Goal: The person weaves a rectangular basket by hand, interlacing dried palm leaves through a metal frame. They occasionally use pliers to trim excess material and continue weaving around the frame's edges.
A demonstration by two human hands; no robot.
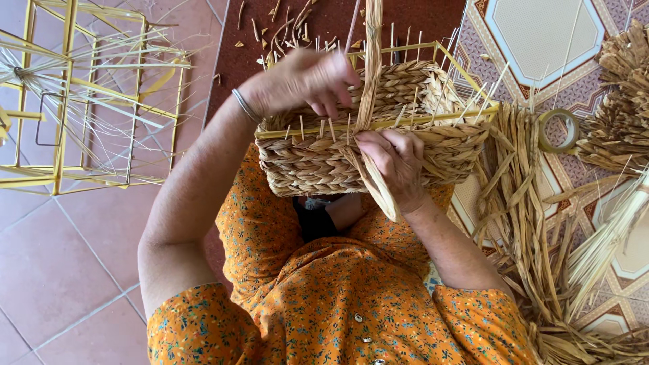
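R hand is pinching a flat braided straw strand w/ fingers closed on it, pressing it vs. the near wall of the woven basket. L hand is resting curled over the rim, steadying. Strand's long axis is running up/away from R hand, crossing the yellow wire frame; R hand nearer. Basket is sitting on lap. Loose straw bundle lying to R, tape roll beyond; empty yellow frame to L.
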